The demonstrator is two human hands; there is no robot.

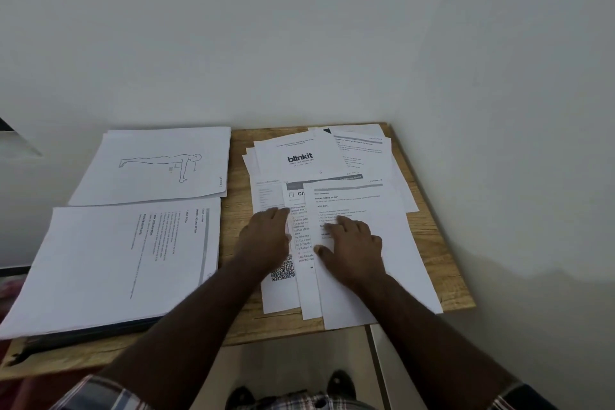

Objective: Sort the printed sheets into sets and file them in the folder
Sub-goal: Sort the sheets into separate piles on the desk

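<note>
Unsorted sheets (pixel 332 176), right of table (pixel 239 326), long axis near-to-far; right hand (pixel 352 243) flat on top sheet (pixel 366 260); left hand (pixel 266 236) flat just beside; both holding nothing.

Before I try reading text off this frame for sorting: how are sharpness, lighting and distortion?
Head view: soft even light, no glare on the sheets; the blinkit sheet logo reads clearly, small print is blurred; both the left hand and right hand look slightly smeared; wide-angle bending skews the table edges.

We record dim, even light, soft shadows, slight blur on small print, wide-angle bending at edges.
</note>
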